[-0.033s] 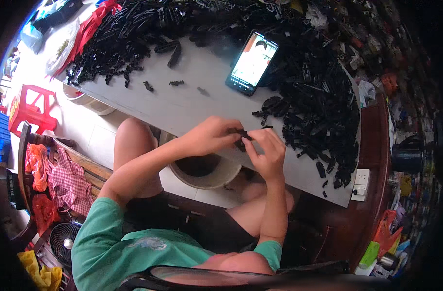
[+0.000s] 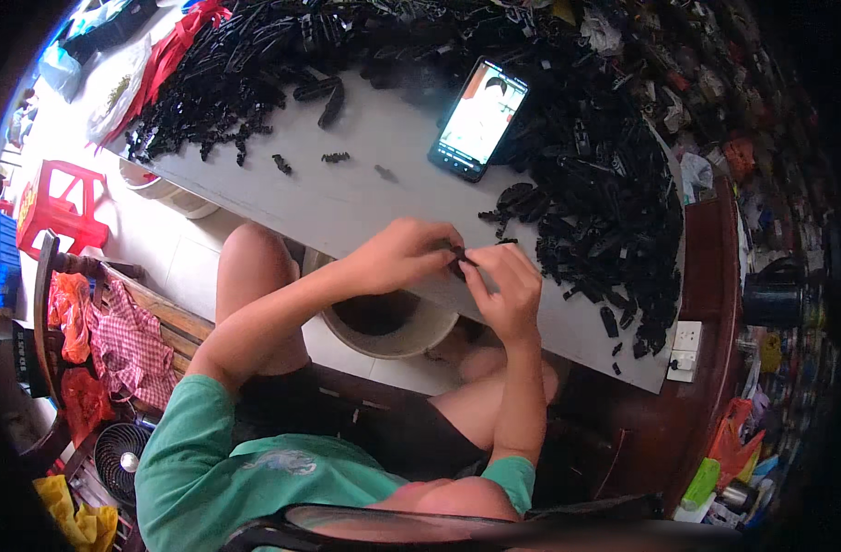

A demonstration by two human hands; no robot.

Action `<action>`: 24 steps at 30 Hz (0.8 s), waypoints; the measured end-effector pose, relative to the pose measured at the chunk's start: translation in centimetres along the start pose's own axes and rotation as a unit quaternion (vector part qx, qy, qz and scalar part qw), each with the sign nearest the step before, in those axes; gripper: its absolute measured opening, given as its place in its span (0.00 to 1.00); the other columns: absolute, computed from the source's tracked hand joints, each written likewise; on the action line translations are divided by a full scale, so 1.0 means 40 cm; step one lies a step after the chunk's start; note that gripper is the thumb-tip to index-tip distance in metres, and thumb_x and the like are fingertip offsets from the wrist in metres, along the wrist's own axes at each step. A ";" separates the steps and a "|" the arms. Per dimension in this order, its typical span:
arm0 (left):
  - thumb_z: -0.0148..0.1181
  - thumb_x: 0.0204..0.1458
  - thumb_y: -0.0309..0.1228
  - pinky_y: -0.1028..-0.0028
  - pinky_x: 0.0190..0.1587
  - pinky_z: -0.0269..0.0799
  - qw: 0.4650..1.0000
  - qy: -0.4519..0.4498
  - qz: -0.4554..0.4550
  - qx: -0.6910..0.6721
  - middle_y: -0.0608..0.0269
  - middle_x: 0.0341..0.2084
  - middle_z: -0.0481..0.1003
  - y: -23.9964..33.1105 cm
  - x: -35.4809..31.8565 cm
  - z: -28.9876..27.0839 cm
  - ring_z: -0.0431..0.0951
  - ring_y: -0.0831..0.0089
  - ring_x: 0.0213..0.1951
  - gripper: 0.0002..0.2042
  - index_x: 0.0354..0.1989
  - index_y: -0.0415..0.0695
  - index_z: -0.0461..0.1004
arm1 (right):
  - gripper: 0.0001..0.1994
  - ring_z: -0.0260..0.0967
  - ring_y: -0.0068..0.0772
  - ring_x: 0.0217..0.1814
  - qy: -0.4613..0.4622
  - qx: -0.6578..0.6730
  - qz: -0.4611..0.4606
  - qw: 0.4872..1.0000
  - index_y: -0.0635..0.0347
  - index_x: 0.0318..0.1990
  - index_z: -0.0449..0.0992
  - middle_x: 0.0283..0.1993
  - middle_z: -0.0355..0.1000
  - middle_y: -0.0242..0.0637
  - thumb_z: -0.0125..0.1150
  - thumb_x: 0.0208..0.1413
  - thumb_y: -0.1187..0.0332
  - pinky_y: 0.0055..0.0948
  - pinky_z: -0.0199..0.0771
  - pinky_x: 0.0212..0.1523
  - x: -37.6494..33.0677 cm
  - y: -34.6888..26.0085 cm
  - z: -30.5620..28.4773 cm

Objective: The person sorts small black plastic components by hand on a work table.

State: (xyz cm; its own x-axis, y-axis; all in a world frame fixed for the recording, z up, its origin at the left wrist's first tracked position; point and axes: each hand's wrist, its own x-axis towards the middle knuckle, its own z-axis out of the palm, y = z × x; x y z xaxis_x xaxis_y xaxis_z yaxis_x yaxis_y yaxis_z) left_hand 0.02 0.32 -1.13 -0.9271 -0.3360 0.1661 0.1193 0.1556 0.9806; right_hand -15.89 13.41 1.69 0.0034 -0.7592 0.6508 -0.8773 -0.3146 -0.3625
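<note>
Black part (image 2: 458, 266) pinched between both hands over the counter (image 2: 347, 207)

The part is small, dark and matt, and mostly covered by the fingers. A short, uneven bit of it shows in the gap between the hands; its full outline is too small and too hidden to tell. It sits over the near edge of the counter, in front of the person, but whether it touches the surface cannot be told.

The left hand (image 2: 405, 256) has its fingers drawn in narrow, the thumb and forefinger tips nipping the part from the left. The right hand (image 2: 510, 293) pinches it from the right, thumb below and forefinger above, the tips almost meeting the left ones.

Compared with the earlier frame, less of the part shows: the dark strip along the left fingertips is gone from sight, leaving only the bit between the hands. The left fingers have shifted slightly and now arch over a clearer gap; the right hand is nearly unchanged. The phone (image 2: 480, 120), the black heap (image 2: 595, 198) beside it and the bucket (image 2: 393, 352) below the counter are where they were.
</note>
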 end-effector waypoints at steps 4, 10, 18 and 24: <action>0.54 0.63 0.28 0.72 0.46 0.77 0.987 0.007 -0.067 -0.144 0.57 0.40 0.78 0.005 -0.001 -0.008 0.80 0.71 0.42 0.12 0.48 0.31 0.73 | 0.10 0.72 0.41 0.31 -0.013 -0.023 -0.005 1.000 0.61 0.35 0.79 0.31 0.74 0.37 0.70 0.43 0.82 0.36 0.72 0.31 -0.007 0.001 -0.003; 0.55 0.64 0.30 0.71 0.49 0.78 0.979 0.014 -0.098 -0.177 0.58 0.41 0.76 -0.011 0.001 -0.003 0.79 0.71 0.43 0.12 0.46 0.31 0.73 | 0.11 0.72 0.40 0.34 -0.060 -0.054 -0.008 0.997 0.61 0.37 0.79 0.33 0.73 0.35 0.67 0.43 0.78 0.37 0.73 0.33 -0.003 -0.007 -0.015; 0.57 0.62 0.26 0.73 0.49 0.76 0.983 0.027 -0.060 -0.170 0.60 0.41 0.77 -0.025 0.007 -0.008 0.78 0.75 0.44 0.09 0.45 0.32 0.74 | 0.09 0.72 0.38 0.36 -0.070 -0.091 -0.035 0.993 0.60 0.37 0.79 0.35 0.72 0.34 0.64 0.45 0.77 0.36 0.73 0.36 -0.002 -0.009 -0.011; 0.59 0.59 0.26 0.76 0.47 0.74 0.991 0.043 -0.028 -0.127 0.64 0.39 0.77 -0.004 0.000 -0.009 0.77 0.79 0.42 0.09 0.44 0.34 0.74 | 0.14 0.72 0.44 0.36 -0.062 -0.079 0.068 0.993 0.61 0.46 0.77 0.36 0.73 0.39 0.65 0.50 0.72 0.38 0.74 0.38 0.006 -0.023 -0.004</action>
State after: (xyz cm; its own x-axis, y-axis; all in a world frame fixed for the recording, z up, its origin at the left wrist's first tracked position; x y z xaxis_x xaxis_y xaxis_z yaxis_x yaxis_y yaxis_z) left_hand 0.14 -0.03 -1.26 -0.9023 -0.4174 0.1077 0.1641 -0.1015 0.9812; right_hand -15.14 13.60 2.29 -0.0700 -0.8564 0.5116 -0.9376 -0.1186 -0.3269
